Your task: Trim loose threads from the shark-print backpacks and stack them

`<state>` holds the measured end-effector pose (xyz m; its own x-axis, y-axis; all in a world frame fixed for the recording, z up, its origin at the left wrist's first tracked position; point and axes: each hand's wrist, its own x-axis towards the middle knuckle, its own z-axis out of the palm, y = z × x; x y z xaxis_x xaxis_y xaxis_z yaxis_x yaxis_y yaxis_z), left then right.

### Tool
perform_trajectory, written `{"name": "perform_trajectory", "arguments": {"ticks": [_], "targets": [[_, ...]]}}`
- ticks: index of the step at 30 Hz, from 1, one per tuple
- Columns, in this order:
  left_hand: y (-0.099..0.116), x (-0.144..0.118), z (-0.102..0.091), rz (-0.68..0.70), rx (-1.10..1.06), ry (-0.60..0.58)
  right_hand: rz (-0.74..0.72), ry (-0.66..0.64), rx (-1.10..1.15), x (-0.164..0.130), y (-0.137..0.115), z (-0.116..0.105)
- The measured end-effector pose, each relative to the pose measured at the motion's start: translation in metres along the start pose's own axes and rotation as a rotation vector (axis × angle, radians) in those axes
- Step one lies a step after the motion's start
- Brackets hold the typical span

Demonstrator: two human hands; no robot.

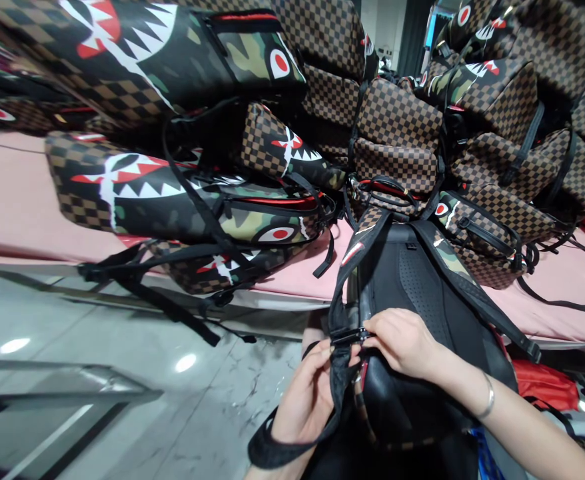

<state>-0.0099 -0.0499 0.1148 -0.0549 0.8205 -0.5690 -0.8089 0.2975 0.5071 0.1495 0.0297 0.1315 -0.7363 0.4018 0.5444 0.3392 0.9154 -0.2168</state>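
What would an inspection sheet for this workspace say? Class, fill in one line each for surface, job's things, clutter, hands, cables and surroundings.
Surface: pink table, its near edge metal.
Job's things: black backpack lying back-panel up; strap with black buckle.
Clutter: checkered shark-mouth backpacks piled across the table, loose straps hanging over the edge.
Hands: left hand grips the strap below the buckle; right hand pinches the buckle, with a bracelet at the wrist.
Cables: nothing seen.
Surroundings: glossy grey floor; red fabric at the right.

Both forearms are bare, no sleeves. The right wrist wears a thin silver bangle [488, 398]. Fingernails are short.
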Motion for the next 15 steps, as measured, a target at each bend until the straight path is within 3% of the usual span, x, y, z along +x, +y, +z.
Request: {"name": "perform_trajectory", "arguments": {"ticks": [7, 9, 12, 15], "targets": [[-0.003, 0.002, -0.003, 0.08, -0.013, -0.053, -0.01, -0.011, -0.062, 0.006, -0.007, 0.001], [-0.003, 0.001, -0.004, 0.087, -0.001, -0.065, 0.052, 0.016, 0.06, 0.005, -0.008, 0.001], [-0.002, -0.001, -0.004, 0.091, 0.02, -0.071, 0.282, 0.077, 0.348, 0.005, -0.009, -0.002], [-0.001, -0.003, -0.004, 0.12, 0.033, -0.084, 0.459, 0.042, 0.673, 0.008, -0.012, -0.004]]}}
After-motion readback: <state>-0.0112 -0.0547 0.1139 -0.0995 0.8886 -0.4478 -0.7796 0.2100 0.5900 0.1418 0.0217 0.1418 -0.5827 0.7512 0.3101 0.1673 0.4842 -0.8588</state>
